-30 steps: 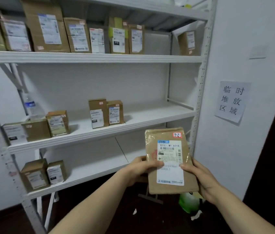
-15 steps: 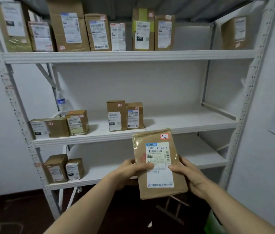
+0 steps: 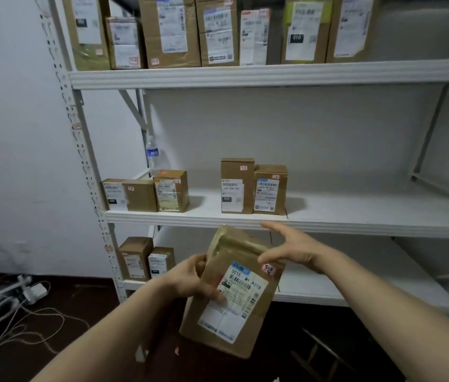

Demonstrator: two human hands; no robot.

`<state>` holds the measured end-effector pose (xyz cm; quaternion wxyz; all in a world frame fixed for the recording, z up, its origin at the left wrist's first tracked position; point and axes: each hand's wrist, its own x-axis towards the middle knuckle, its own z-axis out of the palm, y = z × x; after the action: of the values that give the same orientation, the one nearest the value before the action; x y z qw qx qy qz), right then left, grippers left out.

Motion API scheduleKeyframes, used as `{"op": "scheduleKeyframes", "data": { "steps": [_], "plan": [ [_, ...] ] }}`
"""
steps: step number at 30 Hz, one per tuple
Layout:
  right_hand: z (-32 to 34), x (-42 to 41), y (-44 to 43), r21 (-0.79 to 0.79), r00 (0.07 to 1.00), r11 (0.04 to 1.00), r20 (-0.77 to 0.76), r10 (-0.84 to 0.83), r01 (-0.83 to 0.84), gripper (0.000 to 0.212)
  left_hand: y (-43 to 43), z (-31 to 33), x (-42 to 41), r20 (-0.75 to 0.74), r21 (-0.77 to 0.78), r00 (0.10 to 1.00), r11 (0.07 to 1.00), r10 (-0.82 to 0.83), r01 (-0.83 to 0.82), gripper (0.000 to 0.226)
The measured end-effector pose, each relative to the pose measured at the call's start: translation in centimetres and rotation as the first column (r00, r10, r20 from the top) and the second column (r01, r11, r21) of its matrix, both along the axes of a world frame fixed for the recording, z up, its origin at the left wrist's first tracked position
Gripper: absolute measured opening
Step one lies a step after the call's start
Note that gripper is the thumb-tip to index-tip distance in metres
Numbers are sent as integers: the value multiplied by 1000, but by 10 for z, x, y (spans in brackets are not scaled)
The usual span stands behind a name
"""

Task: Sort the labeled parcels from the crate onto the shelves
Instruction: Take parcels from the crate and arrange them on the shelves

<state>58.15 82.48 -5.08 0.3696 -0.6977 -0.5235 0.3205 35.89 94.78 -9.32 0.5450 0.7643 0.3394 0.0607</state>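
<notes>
Left hand (image 3: 190, 279): we log it gripping the parcel (image 3: 231, 249) at the left edge, fingers curled behind and thumb laid across the front. Right hand (image 3: 293, 249): we log it holding nothing, fingers straight and spread, just above the parcel's upper right corner (whether the thumb touches the wrapping we cannot tell).

Parcel: flat, brown and taped. It is tilted and held in the air in front of the lower shelf (image 3: 328, 297), with its top end just under the front edge of the middle shelf (image 3: 355, 226). We read 501E- M1 A21B on its white label (image 3: 241, 306). A pink sticker (image 3: 268, 270) at the label's upper right carries a handwritten 3-2.

Upper shelf (image 3: 245, 75): a row of labelled boxes (image 3: 173, 28) standing side by side.

Middle shelf: we count four boxes.
- Left pair (image 3: 146, 195), standing side by side.
- Centre pair (image 3: 253, 188), also side by side, the left one taller.
- A water bottle (image 3: 152, 154) stands upright behind the left pair, by the rear post.

Lower shelf: two small boxes (image 3: 146, 260) at the left end.

Floor, left of the rack: a tangle of cables (image 3: 11, 304).
</notes>
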Motion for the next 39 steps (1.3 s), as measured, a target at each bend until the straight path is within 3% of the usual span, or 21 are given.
{"op": "scheduleKeyframes", "data": {
  "steps": [2,6,12,14,15,18,21,24,28,30,32,34,36,39],
  "plan": [
    [11,-1,29,-97,988,992,126,87,-75,100,22,4,-1,15,0,1000,1000,-18,18,76],
    [27,3,92,-202,974,972,164,156,-122,110,86,4,-2,55,-3,998,1000,-18,18,105],
    [52,-2,189,-196,946,976,289,147,-92,113,199,27,-15,72,-40,988,989,-139,142,109],
    [68,-1,214,-191,921,979,363,138,-71,112,231,41,-16,5,85,996,992,-91,90,100],
    [75,1,225,-199,907,978,399,133,-56,112,247,46,-14,-48,224,998,974,-30,40,91],
    [88,4,258,-218,863,975,487,132,-26,111,296,50,-1,-143,693,970,720,196,-44,65],
    [91,7,286,-230,827,973,547,131,-2,109,336,45,13,-146,837,958,547,247,-13,61],
    [95,10,309,-237,808,971,575,133,9,107,360,46,30,-187,879,957,473,223,62,70],
    [98,15,330,-264,795,965,585,160,1,105,374,51,48,-234,876,954,468,190,121,82],
    [100,19,337,-273,790,962,592,159,11,105,373,54,55,-74,872,989,489,128,2,75],
    [102,23,341,-289,793,957,589,153,30,107,364,62,62,201,759,976,617,83,-209,61],
    [102,27,345,-298,790,953,596,143,52,109,351,79,71,373,521,927,816,46,-251,51],
    [102,31,348,-300,786,952,602,139,62,112,344,96,80,354,325,934,942,-38,-85,69],
    [104,37,349,-292,800,955,584,139,47,112,335,109,93,47,359,985,923,-163,136,107]
  ]
}}
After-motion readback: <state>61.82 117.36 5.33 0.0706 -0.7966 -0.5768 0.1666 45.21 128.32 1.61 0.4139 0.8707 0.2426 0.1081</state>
